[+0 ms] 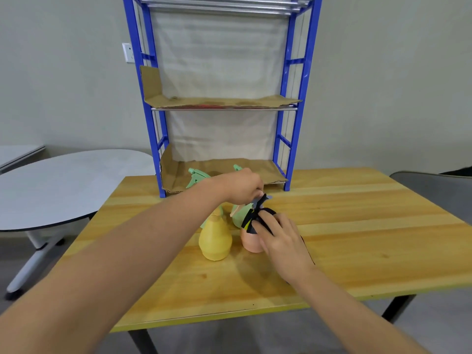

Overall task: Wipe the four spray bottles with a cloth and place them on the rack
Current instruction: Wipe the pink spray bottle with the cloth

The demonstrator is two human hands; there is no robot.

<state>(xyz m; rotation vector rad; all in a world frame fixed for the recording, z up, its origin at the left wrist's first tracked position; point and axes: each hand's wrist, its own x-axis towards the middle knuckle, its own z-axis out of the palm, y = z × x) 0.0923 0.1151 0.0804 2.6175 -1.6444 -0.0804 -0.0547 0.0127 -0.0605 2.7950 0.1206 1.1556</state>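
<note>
Wooden table (344, 226) fills my view, w/ bare top to the right of the bottles and along the front edge. Left of the table I see a round grey table (63, 185), apart from it. Blue rack (296, 103) stands at the table's back edge, cardboard on its shelves, none holding a bottle. Left hand (240, 185) is closed on the top of the pink bottle (251, 241). Yellow bottle (215, 238) stands just left of the pink one; two green bottles (196, 177) sit behind, near the rack's foot. Right hand (281, 238) presses a dark cloth (255, 218) around the pink bottle's neck, fingers curled on it. No labels or writing I can read.
</note>
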